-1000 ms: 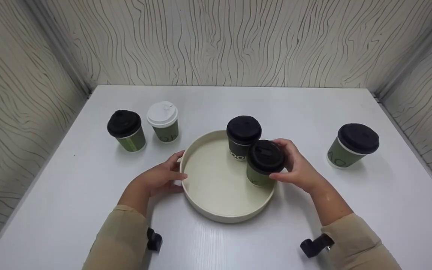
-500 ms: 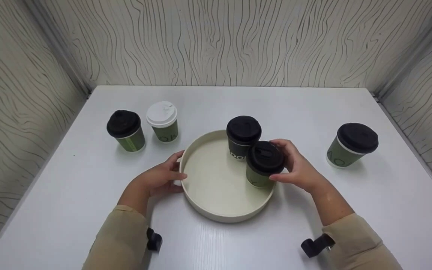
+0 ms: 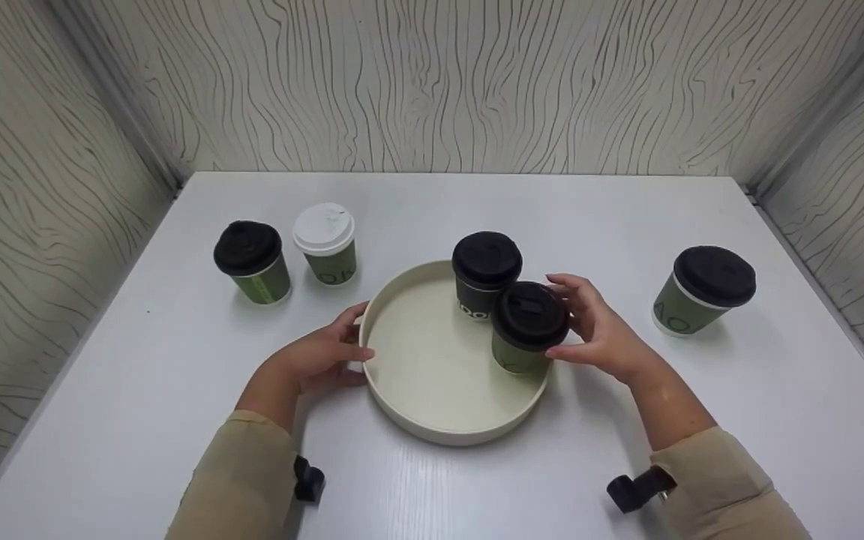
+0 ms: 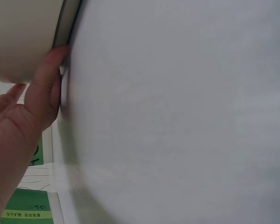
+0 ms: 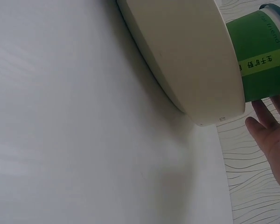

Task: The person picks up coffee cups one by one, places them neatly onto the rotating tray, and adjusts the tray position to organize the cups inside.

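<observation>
A round cream tray (image 3: 432,382) lies on the white table. My left hand (image 3: 319,356) grips its left rim, thumb over the edge and fingers along the outside wall; the left wrist view shows them against the tray wall (image 4: 23,37). On the tray's right side a green paper coffee cup (image 3: 516,354) with a black lid stands upright. Close behind it is a dark coffee cup (image 3: 471,296), also black-lidded and partly hidden. My right hand (image 3: 604,337) is spread loosely at the green cup's right side, thumb and fingers apart; fingertips are near its sleeve (image 5: 259,53).
Left of the tray stand a green cup with a black lid (image 3: 252,255) and a green cup with a white lid (image 3: 325,232). Far right stands another green cup with a black lid (image 3: 702,289). Patterned wall panels (image 3: 432,90) enclose the table's back and sides.
My right hand has loosened from the green cup and shifted slightly right, its fingers spreading. The left hand, tray and cups stay nearly still.
</observation>
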Tool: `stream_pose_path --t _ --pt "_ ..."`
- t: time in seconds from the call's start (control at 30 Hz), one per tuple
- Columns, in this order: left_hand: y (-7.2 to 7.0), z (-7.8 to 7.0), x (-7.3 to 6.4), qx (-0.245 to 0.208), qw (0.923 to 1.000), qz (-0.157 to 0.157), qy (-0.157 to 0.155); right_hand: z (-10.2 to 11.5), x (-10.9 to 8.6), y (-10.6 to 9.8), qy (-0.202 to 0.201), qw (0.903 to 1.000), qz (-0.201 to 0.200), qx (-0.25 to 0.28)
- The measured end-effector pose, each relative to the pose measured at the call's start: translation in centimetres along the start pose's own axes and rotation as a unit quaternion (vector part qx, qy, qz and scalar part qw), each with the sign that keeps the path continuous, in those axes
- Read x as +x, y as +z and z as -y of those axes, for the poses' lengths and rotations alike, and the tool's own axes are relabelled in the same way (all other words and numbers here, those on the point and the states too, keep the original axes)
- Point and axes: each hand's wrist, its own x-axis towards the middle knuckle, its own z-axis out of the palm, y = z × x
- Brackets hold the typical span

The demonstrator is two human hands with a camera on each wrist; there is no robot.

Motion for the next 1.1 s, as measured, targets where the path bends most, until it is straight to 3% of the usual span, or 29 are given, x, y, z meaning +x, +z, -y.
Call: stream_pose_path --t 0.43,0.87,1.1 --pt "0.0 0.0 -0.2 0.017 0.9997 0.013 0.008 1.7 -0.3 -1.8 -0.057 0.9983 -0.009 0.005" --pt "0.5 -0.1 0.1 0.006 0.999 -0.044 0.002 4.2 -1.1 -4.4 -0.085 0.9961 -0.021 -0.008" --pt "0.7 -0.2 0.0 0.005 0.9987 -0.05 -0.003 5.0 -1.5 -5.6 -0.071 0.9971 -0.02 -0.021"
